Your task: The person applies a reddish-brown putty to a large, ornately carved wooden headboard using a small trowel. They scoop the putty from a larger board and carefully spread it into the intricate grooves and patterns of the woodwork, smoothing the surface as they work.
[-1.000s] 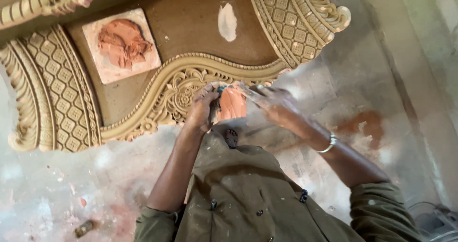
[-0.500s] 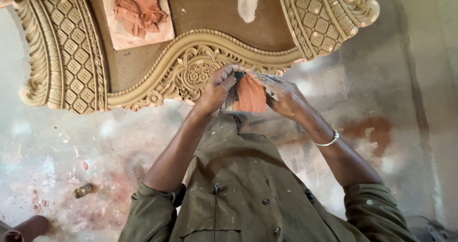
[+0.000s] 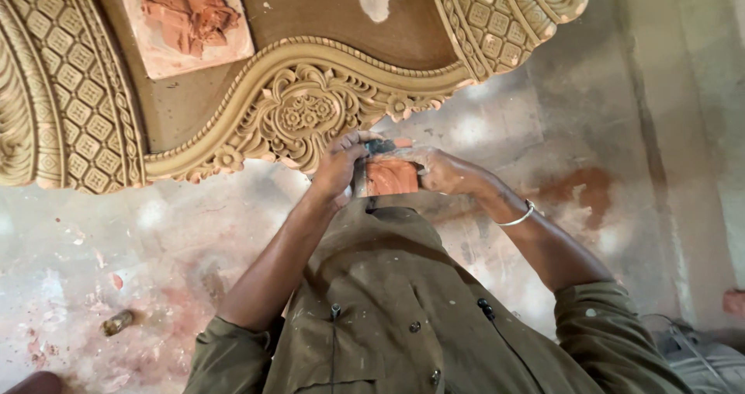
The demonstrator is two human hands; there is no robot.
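I hold a small reddish-brown pad (image 3: 390, 177) in front of my chest, just near the carved wooden panel (image 3: 303, 114). My left hand (image 3: 337, 169) grips its left edge with the fingers curled over it. My right hand (image 3: 444, 170) grips the right edge, with the thumb on top. So the pad sits right between my two hands and touches both. A little dark tool (image 3: 380, 143) pokes up at the far edge of the pad, between my fingertips, but it is too small for me to tell what it is. I think the pad is light and thin, and it looks a bit bendy, like rough paper caked with red paste. It may feel gritty and a little sticky, so it should not slip. The edges are the best place to hold it, because the middle is the messy part. The carved panel looks big, stiff and heavy, with flowers and curls cut into its near rim, and those small bits could chip. Far on the panel lies a pale tile (image 3: 186, 21) with a lump of red paste on it, well apart from my hands. A silver bangle (image 3: 518, 217) is on my right wrist. The floor (image 3: 116, 239) is dusty with red smears, and a small stub (image 3: 118, 322) lies on it to the near left.
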